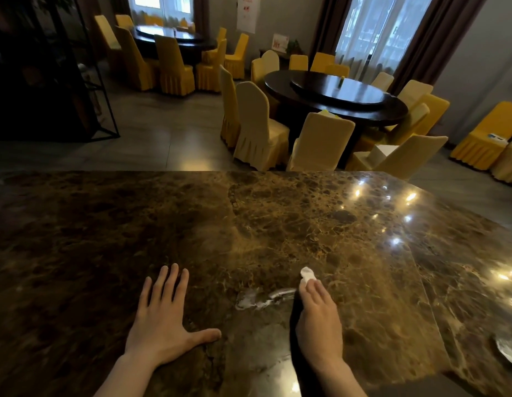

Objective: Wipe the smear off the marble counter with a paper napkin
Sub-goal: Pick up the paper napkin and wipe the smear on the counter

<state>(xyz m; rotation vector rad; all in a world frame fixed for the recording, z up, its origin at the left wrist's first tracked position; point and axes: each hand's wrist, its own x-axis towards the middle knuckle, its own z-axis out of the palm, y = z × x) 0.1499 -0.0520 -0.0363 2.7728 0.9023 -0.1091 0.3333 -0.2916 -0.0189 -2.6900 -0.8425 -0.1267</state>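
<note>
A whitish smear (263,298) streaks the brown marble counter (277,219) near its front edge, between my two hands. My right hand (319,319) presses a small wad of white paper napkin (308,274) onto the counter; the wad pokes out past my fingertips, just right of the smear's right end. My left hand (163,319) lies flat on the marble with its fingers spread, left of the smear and holding nothing.
A shiny metal dish (508,349) sits at the counter's right edge. Beyond the counter's far edge stand round dark dining tables (335,101) ringed by chairs in yellow covers (257,130). A dark shelf frame (85,81) stands at the left.
</note>
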